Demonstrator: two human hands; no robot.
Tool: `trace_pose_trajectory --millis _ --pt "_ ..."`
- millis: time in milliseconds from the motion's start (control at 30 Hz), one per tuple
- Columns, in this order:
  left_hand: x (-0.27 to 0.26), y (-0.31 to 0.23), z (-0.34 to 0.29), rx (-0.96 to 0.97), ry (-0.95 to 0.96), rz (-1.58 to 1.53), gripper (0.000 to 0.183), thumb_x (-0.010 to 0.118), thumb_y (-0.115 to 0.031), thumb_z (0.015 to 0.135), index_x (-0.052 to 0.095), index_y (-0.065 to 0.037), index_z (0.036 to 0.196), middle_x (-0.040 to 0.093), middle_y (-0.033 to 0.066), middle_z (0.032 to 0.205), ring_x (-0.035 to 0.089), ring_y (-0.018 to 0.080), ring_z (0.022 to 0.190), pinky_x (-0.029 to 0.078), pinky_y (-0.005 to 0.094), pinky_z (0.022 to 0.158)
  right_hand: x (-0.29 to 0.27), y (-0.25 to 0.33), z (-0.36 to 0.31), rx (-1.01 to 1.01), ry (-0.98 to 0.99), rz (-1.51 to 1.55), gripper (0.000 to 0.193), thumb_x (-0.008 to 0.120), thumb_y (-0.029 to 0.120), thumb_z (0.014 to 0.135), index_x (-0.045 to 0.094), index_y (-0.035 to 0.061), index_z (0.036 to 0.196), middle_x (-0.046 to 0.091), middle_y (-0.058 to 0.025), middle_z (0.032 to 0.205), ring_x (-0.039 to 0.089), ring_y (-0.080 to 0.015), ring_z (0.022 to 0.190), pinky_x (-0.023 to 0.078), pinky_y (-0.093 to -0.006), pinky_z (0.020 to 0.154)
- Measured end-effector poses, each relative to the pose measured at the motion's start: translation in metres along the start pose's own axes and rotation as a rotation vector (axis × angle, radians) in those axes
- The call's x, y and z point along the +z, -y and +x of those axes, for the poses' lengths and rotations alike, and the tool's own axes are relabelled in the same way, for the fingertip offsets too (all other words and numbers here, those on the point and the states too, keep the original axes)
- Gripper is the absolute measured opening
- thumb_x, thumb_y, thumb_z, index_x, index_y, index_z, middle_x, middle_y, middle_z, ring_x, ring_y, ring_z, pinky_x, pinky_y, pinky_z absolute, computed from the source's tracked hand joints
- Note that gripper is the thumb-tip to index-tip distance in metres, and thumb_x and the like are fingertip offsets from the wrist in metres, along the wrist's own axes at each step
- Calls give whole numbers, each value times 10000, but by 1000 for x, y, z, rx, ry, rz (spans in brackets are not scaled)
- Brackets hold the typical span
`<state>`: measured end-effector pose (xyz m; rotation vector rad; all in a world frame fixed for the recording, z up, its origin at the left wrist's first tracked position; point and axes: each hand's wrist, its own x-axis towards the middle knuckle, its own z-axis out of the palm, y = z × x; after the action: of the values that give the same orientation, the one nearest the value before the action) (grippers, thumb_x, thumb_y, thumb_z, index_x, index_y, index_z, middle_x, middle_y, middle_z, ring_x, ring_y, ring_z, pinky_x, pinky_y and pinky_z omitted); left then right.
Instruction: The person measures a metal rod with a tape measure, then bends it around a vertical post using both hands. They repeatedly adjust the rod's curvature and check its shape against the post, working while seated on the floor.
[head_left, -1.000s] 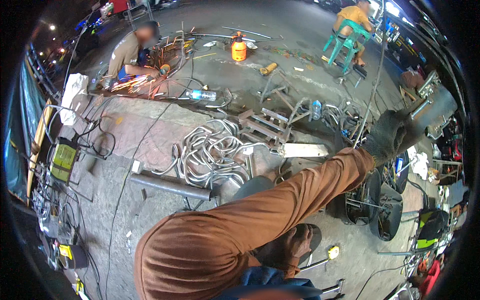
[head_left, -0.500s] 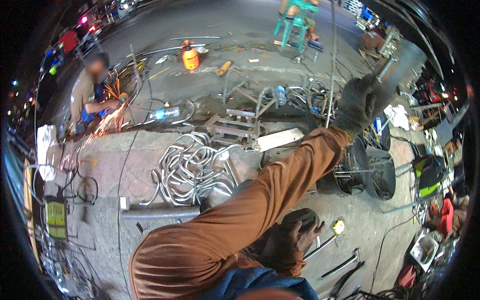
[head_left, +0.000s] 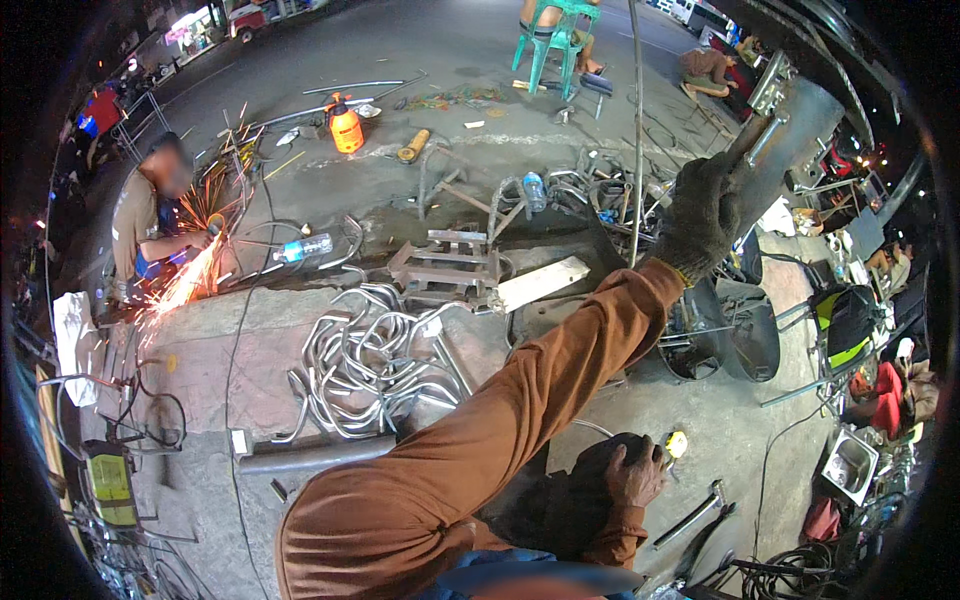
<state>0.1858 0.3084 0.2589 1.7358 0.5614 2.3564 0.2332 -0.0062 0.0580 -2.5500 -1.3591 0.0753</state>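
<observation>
My left hand, in a dark knit glove, reaches up to the right and is closed on the near end of a wide grey metal tube piece. A long bolt-like fitting runs along this piece. My bare right hand hovers low over the ground, below my left forearm, with its fingers bent and apart. Its fingertips come close to a yellow and white tape measure-like tool; contact cannot be made out. A hammer lies just to the right of that hand.
Bent shiny tubes lie heaped at centre left, with a thick grey pipe below. Beyond are a rusty metal frame and a thin upright rod. Dark bins stand at right. A person throws sparks at far left.
My right hand has moved right, toward the yellow tool, and now covers the shiny bar that showed beside it. The left hand still grips the tube piece. The view has shifted slightly.
</observation>
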Motion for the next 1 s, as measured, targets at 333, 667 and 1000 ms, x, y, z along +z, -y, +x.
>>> trace_pose_trajectory --millis 333,667,1000 --pt "1 5 -3 -139 110 75 236 553 -234 875 539 -9 945 548 223 902 515 422 897 410 486 785 -13 -7 20 -65 -213 59 465 618 391 831 613 95 1190 595 -128 1183 528 -332 1138 341 -542 955" --pt "-1 7 -5 63 305 467 222 507 -235 904 565 -21 921 568 203 903 530 390 847 402 482 770 64 -47 99 -44 -20 202 472 600 411 845 588 95 1196 581 -189 1176 539 -381 1117 398 -565 920" --pt "2 10 -9 -341 184 426 446 547 -413 911 580 27 975 593 263 935 569 435 879 426 488 775 102 -56 139 -7 127 135 519 578 501 818 591 152 1203 583 -174 1180 528 -379 1148 375 -628 901"
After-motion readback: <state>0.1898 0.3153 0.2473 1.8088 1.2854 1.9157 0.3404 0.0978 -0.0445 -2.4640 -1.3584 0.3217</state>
